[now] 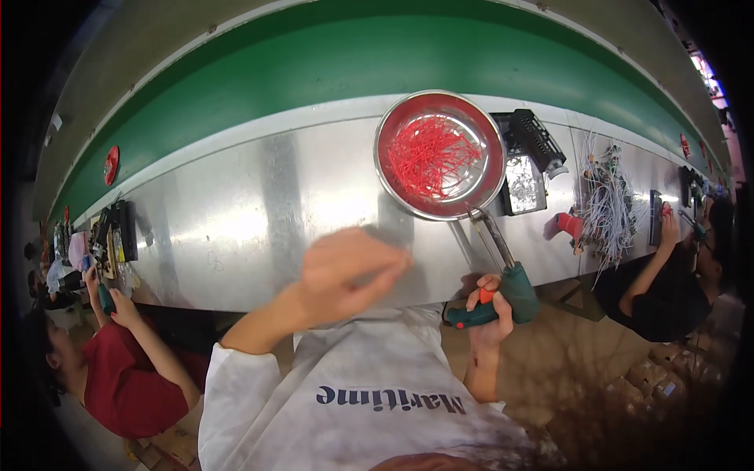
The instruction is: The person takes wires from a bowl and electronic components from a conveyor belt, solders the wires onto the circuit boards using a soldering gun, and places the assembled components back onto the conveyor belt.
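Note:
My right hand (488, 308) is wrapped round a dark green pistol-grip power tool (520, 293) with an orange trigger. Its thin metal front end points away from me, towards the near rim of a round metal bowl (382, 169). A loose heap of thin red wire-like pieces (428, 157) lies in the bowl. My left hand (349, 271) is over the bench's near edge, in front of my body and blurred by motion. Its fingers are curled, with thumb and forefinger drawn together; whatever they hold, if anything, cannot be made out.
A shiny metal bench (228, 212) runs across, with a green panel (314, 63) behind it. Right of the bowl are a black tray (525, 184) and a black slotted part (536, 137). Farther right lies a bundle of pale wires (609, 204). Co-workers sit at both sides.

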`<state>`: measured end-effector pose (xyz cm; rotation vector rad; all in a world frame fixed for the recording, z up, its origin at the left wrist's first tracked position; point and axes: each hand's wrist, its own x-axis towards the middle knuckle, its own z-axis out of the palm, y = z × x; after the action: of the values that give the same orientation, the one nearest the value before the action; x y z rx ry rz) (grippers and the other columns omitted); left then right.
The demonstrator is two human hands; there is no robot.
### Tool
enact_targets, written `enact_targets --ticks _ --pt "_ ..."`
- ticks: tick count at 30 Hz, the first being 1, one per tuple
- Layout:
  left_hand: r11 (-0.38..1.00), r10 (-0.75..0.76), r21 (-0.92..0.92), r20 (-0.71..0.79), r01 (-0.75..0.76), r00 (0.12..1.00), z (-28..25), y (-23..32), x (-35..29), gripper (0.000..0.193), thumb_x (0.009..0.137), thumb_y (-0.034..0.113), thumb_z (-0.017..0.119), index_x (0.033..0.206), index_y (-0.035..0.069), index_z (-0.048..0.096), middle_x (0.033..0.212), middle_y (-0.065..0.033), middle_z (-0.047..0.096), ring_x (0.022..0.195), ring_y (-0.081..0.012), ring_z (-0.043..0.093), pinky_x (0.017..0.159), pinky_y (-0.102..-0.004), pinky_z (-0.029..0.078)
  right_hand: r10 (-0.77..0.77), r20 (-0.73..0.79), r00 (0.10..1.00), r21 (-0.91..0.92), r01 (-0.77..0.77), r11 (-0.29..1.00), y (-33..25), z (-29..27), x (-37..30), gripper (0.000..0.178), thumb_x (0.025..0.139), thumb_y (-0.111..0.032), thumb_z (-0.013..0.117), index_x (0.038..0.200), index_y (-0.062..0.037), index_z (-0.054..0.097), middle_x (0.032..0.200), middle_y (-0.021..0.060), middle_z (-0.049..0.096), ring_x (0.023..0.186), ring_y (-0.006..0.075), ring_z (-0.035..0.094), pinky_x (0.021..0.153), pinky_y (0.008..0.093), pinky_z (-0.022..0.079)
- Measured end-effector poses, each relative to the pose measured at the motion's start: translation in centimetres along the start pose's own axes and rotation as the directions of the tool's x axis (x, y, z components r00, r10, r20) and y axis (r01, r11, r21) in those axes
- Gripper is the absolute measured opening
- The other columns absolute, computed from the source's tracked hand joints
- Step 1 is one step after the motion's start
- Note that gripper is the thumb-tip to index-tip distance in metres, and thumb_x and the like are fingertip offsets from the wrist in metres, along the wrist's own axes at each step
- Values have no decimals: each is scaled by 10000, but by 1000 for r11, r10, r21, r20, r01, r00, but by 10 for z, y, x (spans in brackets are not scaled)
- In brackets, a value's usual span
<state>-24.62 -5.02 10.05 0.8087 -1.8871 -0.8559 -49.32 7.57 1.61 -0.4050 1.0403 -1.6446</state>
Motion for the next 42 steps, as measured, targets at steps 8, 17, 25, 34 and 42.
enact_targets --ticks 8,17,25,34,42 --pt "996 23 -86 96 -15 995 6 6 -60 313 683 43 792 984 30 707 939 -48 707 826 -209 676 681 -315 478 154 216 964 -215 -107 971 -1 70 -4 149 899 -9 577 1045 24 581 1114 149 590 831 228 663 706 303 529" --pt "998 -26 -56 92 31 995 -4 3 -78 336 677 50 787 1003 46 708 916 -44 702 821 -200 665 690 -316 458 300 295 907 -208 -246 947 20 100 6 331 788 88 684 1094 14 581 1099 123 601 901 221 669 761 302 542" --pt "997 -15 -71 133 25 991 2 -4 -86 279 762 119 764 1023 41 704 949 -78 688 852 -232 646 726 -348 469 286 119 951 -282 -244 928 20 98 2 498 726 128 704 1178 -14 550 1085 93 590 911 166 604 819 304 510" --pt "771 -50 629 -95 99 994 -144 -75 -55 114 764 181 694 835 96 669 766 -79 647 745 -298 630 679 -407 493 355 68 933 -278 -324 904 25 55 21 464 692 167 679 1092 -23 541 1086 105 547 915 180 565 833 284 513" --pt "-14 -227 521 -833 853 505 -415 -239 -75 579 847 383 662 1278 21 526 1263 -241 565 1161 -392 549 952 -468 472 258 134 957 -285 -212 935 30 58 19 421 690 166 669 1038 -34 541 1067 104 549 897 185 581 821 293 511"
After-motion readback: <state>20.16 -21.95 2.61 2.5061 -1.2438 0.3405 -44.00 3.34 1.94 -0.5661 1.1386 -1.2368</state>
